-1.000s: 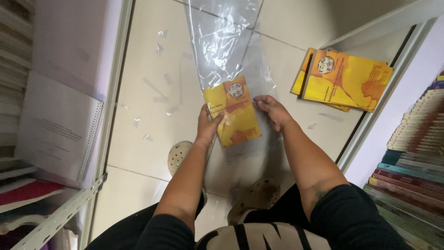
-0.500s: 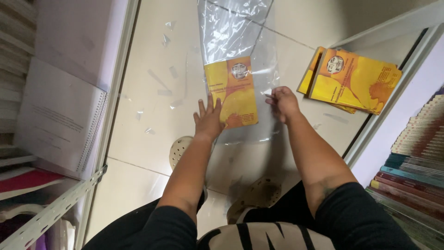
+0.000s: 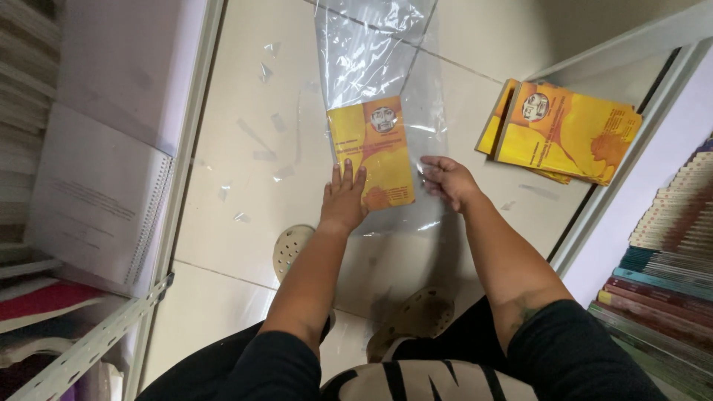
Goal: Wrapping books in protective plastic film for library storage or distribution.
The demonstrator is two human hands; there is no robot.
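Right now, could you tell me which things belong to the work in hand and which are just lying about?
In hand:
yellow booklet
clear plastic sleeve
left hand
right hand

Lying about:
stack of yellow booklets
tape scraps
spiral-bound pad
shelved books

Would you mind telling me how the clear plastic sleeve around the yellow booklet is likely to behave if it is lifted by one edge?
The clear plastic sleeve looks thin and creased, so it would probably flop and sag. Its glossy glare suggests a slippery surface, so the yellow booklet might slide inside it. The left hand lies flat on the booklet and the right hand touches the sleeve's edge; it is likely very light.
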